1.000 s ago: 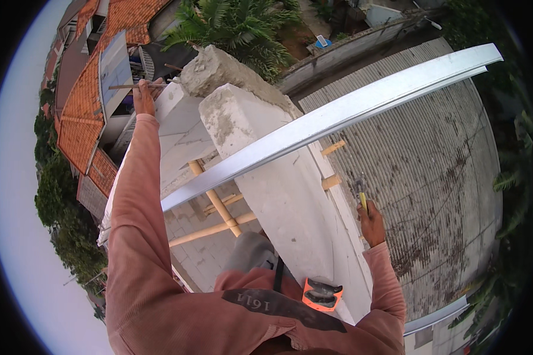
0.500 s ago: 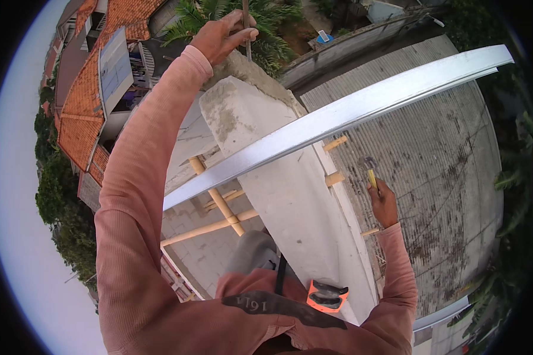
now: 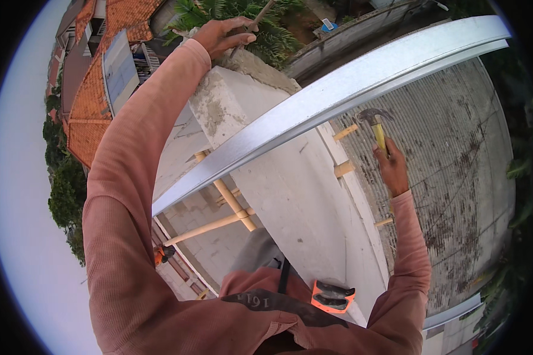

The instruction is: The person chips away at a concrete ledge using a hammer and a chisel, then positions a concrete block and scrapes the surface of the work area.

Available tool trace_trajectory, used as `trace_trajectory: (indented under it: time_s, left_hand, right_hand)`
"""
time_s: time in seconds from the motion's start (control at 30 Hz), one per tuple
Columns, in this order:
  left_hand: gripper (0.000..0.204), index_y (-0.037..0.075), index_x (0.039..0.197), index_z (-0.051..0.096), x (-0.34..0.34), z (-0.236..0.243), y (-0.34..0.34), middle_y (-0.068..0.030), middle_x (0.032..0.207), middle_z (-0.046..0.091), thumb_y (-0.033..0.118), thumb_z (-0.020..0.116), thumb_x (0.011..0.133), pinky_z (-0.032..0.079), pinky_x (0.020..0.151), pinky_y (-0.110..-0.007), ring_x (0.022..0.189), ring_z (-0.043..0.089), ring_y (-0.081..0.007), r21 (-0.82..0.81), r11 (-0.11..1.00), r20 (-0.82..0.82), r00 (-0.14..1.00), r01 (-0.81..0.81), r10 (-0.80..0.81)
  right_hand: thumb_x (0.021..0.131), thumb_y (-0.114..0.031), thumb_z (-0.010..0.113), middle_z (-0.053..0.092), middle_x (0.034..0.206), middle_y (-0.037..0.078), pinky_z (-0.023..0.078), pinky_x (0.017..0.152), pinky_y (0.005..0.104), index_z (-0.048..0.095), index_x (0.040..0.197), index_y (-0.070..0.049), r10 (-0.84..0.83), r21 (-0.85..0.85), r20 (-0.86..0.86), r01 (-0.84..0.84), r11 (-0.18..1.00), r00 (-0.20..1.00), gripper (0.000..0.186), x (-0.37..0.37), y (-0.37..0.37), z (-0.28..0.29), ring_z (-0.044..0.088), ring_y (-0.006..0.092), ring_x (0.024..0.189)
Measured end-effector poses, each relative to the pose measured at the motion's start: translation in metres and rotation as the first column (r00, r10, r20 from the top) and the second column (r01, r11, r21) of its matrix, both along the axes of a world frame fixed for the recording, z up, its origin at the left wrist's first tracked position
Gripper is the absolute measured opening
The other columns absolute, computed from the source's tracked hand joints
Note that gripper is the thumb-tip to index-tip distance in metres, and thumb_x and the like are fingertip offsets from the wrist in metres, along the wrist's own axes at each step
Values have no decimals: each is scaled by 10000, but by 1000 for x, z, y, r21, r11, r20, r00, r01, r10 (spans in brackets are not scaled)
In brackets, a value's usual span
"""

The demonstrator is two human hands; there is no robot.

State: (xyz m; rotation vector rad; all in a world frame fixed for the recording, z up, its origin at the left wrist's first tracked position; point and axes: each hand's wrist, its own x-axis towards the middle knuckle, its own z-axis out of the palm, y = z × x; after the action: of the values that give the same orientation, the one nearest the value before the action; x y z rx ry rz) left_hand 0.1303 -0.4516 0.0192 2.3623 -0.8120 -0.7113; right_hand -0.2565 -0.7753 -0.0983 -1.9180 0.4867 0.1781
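Note:
My left hand [image 3: 224,38] is closed in a pinch around a thin grey-brown rod [image 3: 263,13] at the far end of the wall. The rod leans, and its lower end is by the rough mortar [image 3: 266,71] on the wall's top; whether it touches I cannot tell. Out to the right, my right hand [image 3: 392,168] grips a claw hammer [image 3: 378,121] by its yellow handle, head up. Between the hands a long silvery metal channel [image 3: 337,83] lies slantwise across the pale plastered wall [image 3: 290,195].
Bamboo poles [image 3: 231,201] cross left of the wall, and short stubs [image 3: 343,170] jut out at its right. An orange-and-black object [image 3: 333,296] rests on the wall near my body. A corrugated roof [image 3: 444,177] spreads below on the right, tiled roofs [image 3: 86,136] on the left.
The hammer has been raised, its head now in clear view. The rod has gone from nearly upright to leaning, its top toward the right. My view has shifted slightly.

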Motion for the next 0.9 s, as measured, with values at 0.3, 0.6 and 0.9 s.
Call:
trace_trajectory:
  time_s: [0.3,0.6,0.9]
  left_hand:
    - [456,138,1306,684,17,-14,1,-39,1083,723,405,713,937,517,860,-341,931,661,-177,186,970,74,983,155,-171]
    - [524,376,1313,658,16,-18,-4,-45,1071,753,692,519,920,524,955,-447,1031,681,-343,579,795,244,893,180,-379]
    - [536,334,1273,693,15,-19,-7,-28,970,756,695,474,943,542,917,-433,944,705,-321,637,754,248,884,160,-397]
  right_hand:
    - [1047,-240,552,620,887,40,436,634,222,577,1304,-10,-200,426,63,154,891,978,346,71,31,36,511,90,670]
    - [1040,-300,565,542,767,-2,386,473,213,582,1195,-49,-509,674,154,286,681,847,295,183,0,-5,475,64,556]
    - [1024,-372,594,455,704,-52,298,429,168,573,1312,-95,-545,700,139,308,645,827,400,229,28,25,382,11,504]
